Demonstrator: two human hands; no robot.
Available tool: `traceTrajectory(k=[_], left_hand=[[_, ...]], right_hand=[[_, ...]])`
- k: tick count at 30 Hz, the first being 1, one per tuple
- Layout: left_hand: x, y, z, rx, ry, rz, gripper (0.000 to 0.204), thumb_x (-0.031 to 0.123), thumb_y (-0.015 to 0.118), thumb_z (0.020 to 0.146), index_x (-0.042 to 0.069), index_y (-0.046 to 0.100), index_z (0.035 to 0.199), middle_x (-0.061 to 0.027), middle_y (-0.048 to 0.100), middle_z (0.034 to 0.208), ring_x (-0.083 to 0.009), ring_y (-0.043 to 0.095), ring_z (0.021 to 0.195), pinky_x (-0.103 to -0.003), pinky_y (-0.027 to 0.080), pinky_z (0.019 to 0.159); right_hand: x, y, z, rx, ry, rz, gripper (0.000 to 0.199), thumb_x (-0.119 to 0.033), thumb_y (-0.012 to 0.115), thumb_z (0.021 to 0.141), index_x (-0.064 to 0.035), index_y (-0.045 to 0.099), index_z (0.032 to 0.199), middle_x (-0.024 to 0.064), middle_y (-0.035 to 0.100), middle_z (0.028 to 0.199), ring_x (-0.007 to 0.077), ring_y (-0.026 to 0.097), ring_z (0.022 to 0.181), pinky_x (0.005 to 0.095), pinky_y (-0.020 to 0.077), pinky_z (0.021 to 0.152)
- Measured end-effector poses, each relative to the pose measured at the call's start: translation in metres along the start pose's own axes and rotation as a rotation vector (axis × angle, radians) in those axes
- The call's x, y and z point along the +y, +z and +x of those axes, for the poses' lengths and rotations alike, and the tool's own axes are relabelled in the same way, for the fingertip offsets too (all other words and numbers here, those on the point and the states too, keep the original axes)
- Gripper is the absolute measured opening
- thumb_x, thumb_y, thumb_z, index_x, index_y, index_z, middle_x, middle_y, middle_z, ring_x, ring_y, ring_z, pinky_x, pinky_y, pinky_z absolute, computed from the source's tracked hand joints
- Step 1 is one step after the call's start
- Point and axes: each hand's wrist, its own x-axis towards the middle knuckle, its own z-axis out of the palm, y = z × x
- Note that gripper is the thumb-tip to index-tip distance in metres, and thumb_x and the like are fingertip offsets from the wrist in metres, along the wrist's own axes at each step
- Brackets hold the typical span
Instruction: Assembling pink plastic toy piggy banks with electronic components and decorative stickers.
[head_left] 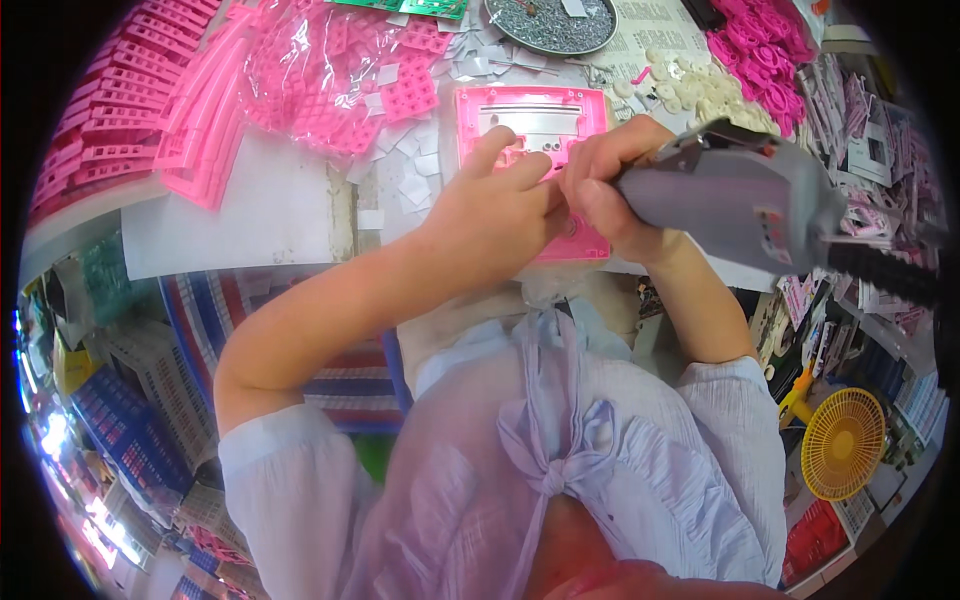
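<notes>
On the table in front of me lies a pink plastic housing (pixel 590 100), open side up, with a silvery strip and small parts inside. My right hand (pixel 618 185) is wrapped round the front end of a grey powered screwdriver (pixel 725 200), which lies nearly level with its tip towards the housing. Over the housing, my left hand (pixel 490 215) meets the right at the tool's tip. Its outer fingers are raised, while thumb and index finger are drawn together. What they pinch, if anything, is hidden, as is the tool's tip.
Pink frames (pixel 205 110) are stacked at far left, beside a clear bag (pixel 320 80) of pink keypads. A round tray (pixel 555 30) of small metal screws stands behind the housing. Cream discs (pixel 685 85) and magenta parts (pixel 760 50) lie at far right; a yellow fan (pixel 843 443) is lower right.
</notes>
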Motion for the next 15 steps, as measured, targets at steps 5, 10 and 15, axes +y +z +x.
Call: traceTrajectory(k=[5,10,15], left_hand=[[0.005,-0.002,-0.002,-0.075,-0.009,0.043,0.021,0.019,0.066,0.079,0.016,0.071,0.099,0.0011,0.064,0.101,-0.0188,0.056,0.103,-0.05,0.037,0.104],[-0.001,-0.009,-0.008,-0.042,-0.125,-0.197,0.034,0.017,0.071,0.08,0.013,0.069,0.114,-0.0015,0.065,0.118,-0.022,0.056,0.114,-0.05,0.034,0.103],[-0.004,-0.013,-0.019,0.062,-0.19,-0.259,0.031,0.014,0.074,0.078,0.012,0.07,0.109,-0.004,0.067,0.117,-0.0249,0.06,0.112,-0.046,0.036,0.099]], right_hand=[[0.002,-0.001,0.015,0.078,0.113,0.261,0.014,-0.005,0.067,0.085,-0.003,0.06,0.098,0.0006,0.056,0.07,0.0091,0.051,0.058,0.0255,0.0428,0.056],[-0.01,-0.028,0.029,0.019,-0.135,0.465,0.039,-0.016,0.057,0.094,0.0018,0.047,0.127,-0.0011,0.045,0.059,0.0118,0.045,0.051,0.0306,0.0419,0.051],[-0.033,-0.044,0.032,-0.084,-0.185,0.447,0.039,-0.017,0.052,0.096,-0.0004,0.045,0.13,-0.0032,0.045,0.06,0.0097,0.043,0.052,0.0292,0.0429,0.057]])
